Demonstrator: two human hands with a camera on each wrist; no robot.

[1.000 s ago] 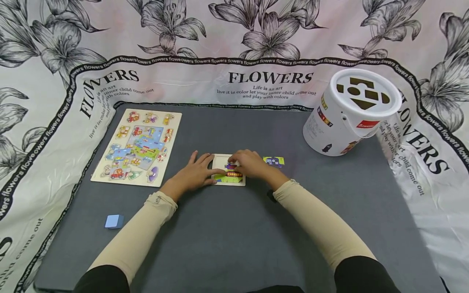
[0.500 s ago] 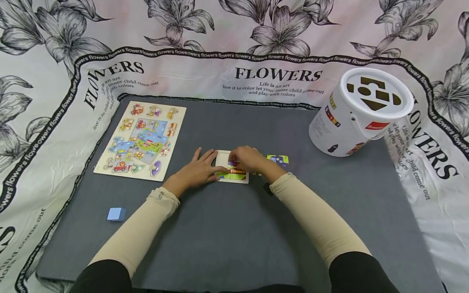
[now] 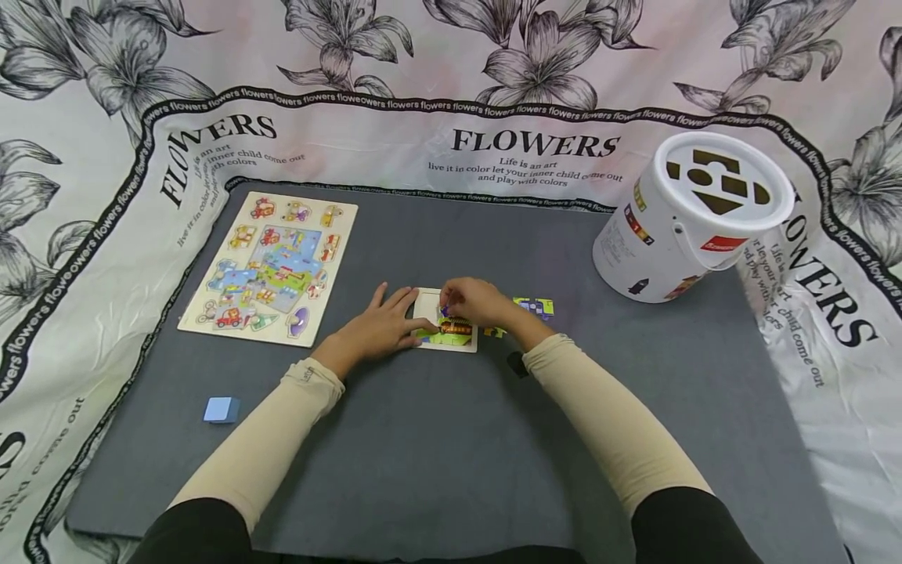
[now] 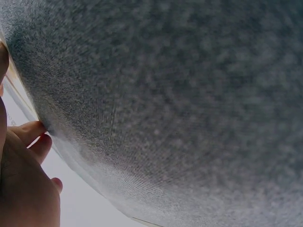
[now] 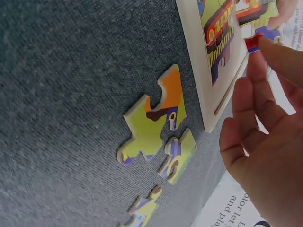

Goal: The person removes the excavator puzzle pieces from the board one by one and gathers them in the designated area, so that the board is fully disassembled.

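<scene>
A small wooden jigsaw tray (image 3: 427,300) with a pale frame lies mid-table, its lower part filled with colourful pieces. My left hand (image 3: 377,330) rests at the tray's left side, fingers spread and thumb reaching over the lower pieces. Over the tray's upper right, my right hand (image 3: 475,301) pinches a red and purple puzzle piece (image 5: 253,43) between thumb and index finger; part of it is covered by the fingers. Beside the frame, the right wrist view shows several loose puzzle pieces (image 5: 154,116) on the dark cloth. The left wrist view shows mostly cloth and some fingertips (image 4: 35,127).
A larger wooden peg puzzle board (image 3: 331,274) lies at the back left. Nearer, a light blue block (image 3: 221,410) sits left of my forearm. A white bucket (image 3: 627,258) with a shape-cutout lid stands at the back right. Floral printed sheeting (image 3: 366,149) borders the grey table.
The head view has shifted slightly. My right hand has lifted and turned a little over the tray, with the piece between its fingers. My left hand stays at the tray's left side.
</scene>
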